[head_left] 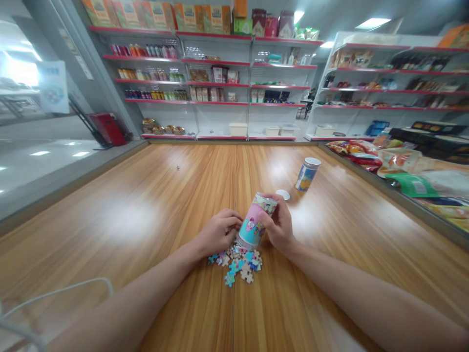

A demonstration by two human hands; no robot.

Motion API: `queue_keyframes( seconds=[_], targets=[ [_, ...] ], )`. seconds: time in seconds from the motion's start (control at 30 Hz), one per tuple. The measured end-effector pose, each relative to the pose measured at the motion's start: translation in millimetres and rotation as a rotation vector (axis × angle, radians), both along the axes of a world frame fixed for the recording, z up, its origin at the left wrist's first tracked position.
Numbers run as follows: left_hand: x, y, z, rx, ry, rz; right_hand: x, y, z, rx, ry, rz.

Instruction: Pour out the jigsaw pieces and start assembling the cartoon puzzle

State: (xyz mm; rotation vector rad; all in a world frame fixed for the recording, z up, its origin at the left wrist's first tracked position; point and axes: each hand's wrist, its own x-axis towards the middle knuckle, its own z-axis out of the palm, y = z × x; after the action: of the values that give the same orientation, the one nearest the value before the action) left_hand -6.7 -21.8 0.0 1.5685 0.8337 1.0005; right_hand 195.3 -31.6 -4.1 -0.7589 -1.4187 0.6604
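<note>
Bare forearms (161, 288) stretch inward over a wood-grain table (110, 195), a white cable (69, 289) curving beside the left one. Gripped in the right hand (281, 225), thumb across its front, a pink-and-blue cartoon can (252, 222) tilts rightward at its upper end, midway between the table's left and right edges. Jigsaw pieces (238, 264) lie heaped at the can's lower end and spread toward the near edge. Fingers loosely curled, the left hand (220, 231) sits at the can's left side; whether it touches can or pieces cannot be told. Just beyond the right hand lies a white disc (283, 195), and a second can (308, 174), blue and yellow, stands toward the far right corner. Stocked shelves (220, 83) rise past the far edge; packaged goods (399, 164) line the right edge.
</note>
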Motion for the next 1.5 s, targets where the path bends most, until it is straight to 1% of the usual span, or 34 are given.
queue_keyframes(
  seconds=[0.07,0.17,0.23,0.33,0.4,0.5,0.57,0.7,0.8,0.9,1.0,1.1,1.17,1.2,1.23,1.3,1.43,1.5],
  targets=[
    [1,-4,2.6,-0.014,0.005,-0.058,0,-2,-0.2,0.024,-0.018,0.005],
    [2,-10,8.9,0.049,0.073,-0.143,-1,-2,-1.4,0.034,-0.007,0.001],
    [2,-13,12.6,0.069,0.105,-0.17,-2,-1,-2.0,0.014,0.029,0.002],
    [1,-13,15.1,-0.003,0.079,-0.164,-3,2,-1.0,-0.009,0.095,-0.004],
    [0,-12,14.2,-0.046,0.051,-0.145,-4,2,1.2,-0.004,0.11,-0.014],
    [-1,-8,9.4,-0.013,0.057,-0.118,-6,2,3.9,-0.008,0.101,-0.012],
    [-2,-6,5.2,0.049,0.089,-0.093,-7,1,3.7,-0.033,0.107,0.043],
    [-4,-3,-1.0,0.177,0.189,-0.022,-8,-1,-1.5,-0.083,0.099,0.25],
    [-5,-2,-3.0,0.259,0.307,-0.001,-7,-2,-5.7,-0.088,0.038,0.307],
    [-5,0,-4.2,0.344,0.377,0.02,-6,-2,-8.3,-0.048,0.008,0.27],
    [-5,2,-5.2,0.387,0.376,0.07,-6,0,-9.1,0.029,0.026,0.166],
    [-5,3,-4.0,0.333,0.34,0.187,-7,1,-8.0,0.099,0.073,0.056],
    [-6,3,-1.0,0.29,0.317,0.257,-7,1,-6.5,0.121,0.1,0.014],
    [-7,2,1.0,0.29,0.306,0.266,-8,1,-5.6,0.121,0.11,0.011],
    [-7,1,3.1,0.319,0.303,0.239,-8,1,-4.8,0.116,0.123,0.017],
    [-8,-2,6.7,0.456,0.292,0.127,-8,2,-3.1,0.081,0.167,0.055],
    [-6,-13,7.4,0.788,0.376,-0.046,-8,4,-0.8,-0.093,0.275,0.15],
    [-4,-18,5.9,0.848,0.454,-0.101,-8,5,-0.4,-0.147,0.277,0.181]
  ],
)
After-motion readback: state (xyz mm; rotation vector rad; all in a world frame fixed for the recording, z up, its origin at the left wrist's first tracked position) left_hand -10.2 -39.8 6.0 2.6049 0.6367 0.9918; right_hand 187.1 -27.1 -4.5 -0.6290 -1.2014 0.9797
